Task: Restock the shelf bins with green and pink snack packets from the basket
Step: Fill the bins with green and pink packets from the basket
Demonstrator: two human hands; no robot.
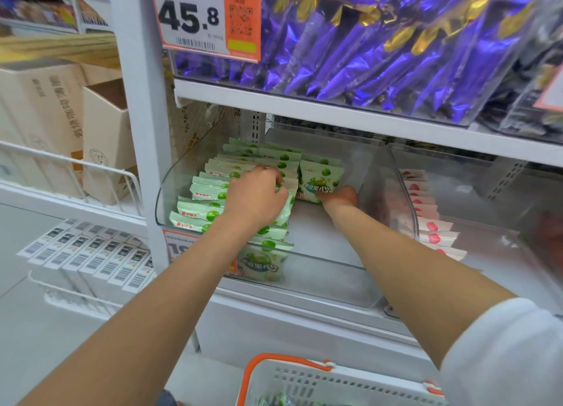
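Setting: shop aisle with white shelving; a shelf (304, 113) carries clear bins, with purple packets (365, 55) and a price tag (195, 18) on the level above
Left hand (259, 192): palm down inside the clear bin (320, 271), fingers curled over the tops of the row of green packets (207, 192) and holding them, probably so the row cannot slump towards the bare side
Right hand (339, 196): deeper in the same bin, fingers closed on the lower edge of an upright green packet (320, 180) whose printed face looks forward; it seems to stand as the back of a second row
Arms: both stretched forward, almost parallel; a white sleeve sits high on the right arm
Green stock: overlapped along the bin's left wall, front to back
Pink packets (426, 223): lined up in the neighbouring bin (487, 253), neither hand near them
Basket (274, 358): low in view beneath the arms, orange rim, a few green packets showing inside
Stage: green bin apparently part filled, more to fetch
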